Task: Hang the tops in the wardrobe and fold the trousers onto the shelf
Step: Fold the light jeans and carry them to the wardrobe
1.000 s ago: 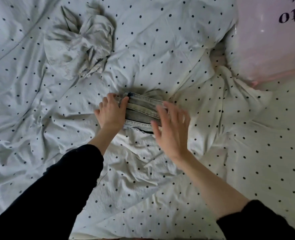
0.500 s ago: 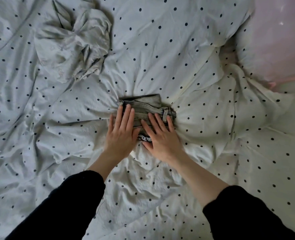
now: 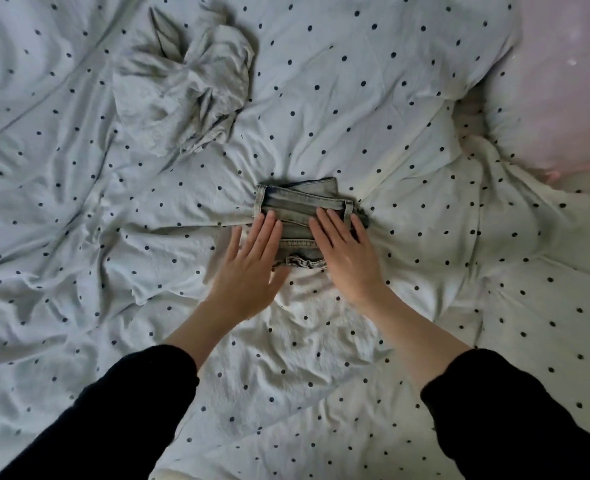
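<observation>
A small folded bundle of pale grey denim trousers (image 3: pixel 298 206) lies in the middle of the bed. My left hand (image 3: pixel 252 265) rests flat with straight fingers, its fingertips on the bundle's left edge. My right hand (image 3: pixel 347 252) presses flat on the right half of the bundle, fingers straight and spread. Both hands hide the near part of the denim. A crumpled pale grey garment (image 3: pixel 186 95) lies apart at the upper left of the bed.
The bed is covered by a rumpled white sheet with black dots (image 3: pixel 425 168). A pale pink pillow (image 3: pixel 556 84) sits at the upper right. My forearms in black sleeves reach in from the bottom edge.
A second ago my left hand gripped the bundle's left end and my right hand hovered above it. Both hands have since come down flat on the folded trousers, then slid slightly apart.
</observation>
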